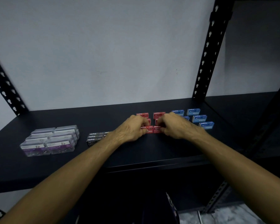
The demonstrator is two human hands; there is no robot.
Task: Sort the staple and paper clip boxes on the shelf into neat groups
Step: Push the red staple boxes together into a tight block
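Note:
Red staple boxes (pixel 158 114) stand in two short columns at the middle of the dark shelf (pixel 152 152). My left hand (pixel 131 129) grips the front left red box (pixel 148 129) and my right hand (pixel 178 126) grips the front right red box (pixel 157 129); the two boxes touch side by side. Blue staple boxes (pixel 199 118) lie in rows just right of my right hand, some hidden by it. Black staple boxes (pixel 95 136) sit stacked left of my left wrist, partly covered. Clear paper clip boxes (pixel 50 140) with purple labels form a block at the far left.
Black perforated uprights (pixel 207 50) frame the shelf at the right and at the far left (pixel 5 88). A pale wall is behind. The shelf's front edge (pixel 152 165) lies below my forearms, with a lower shelf in shadow underneath.

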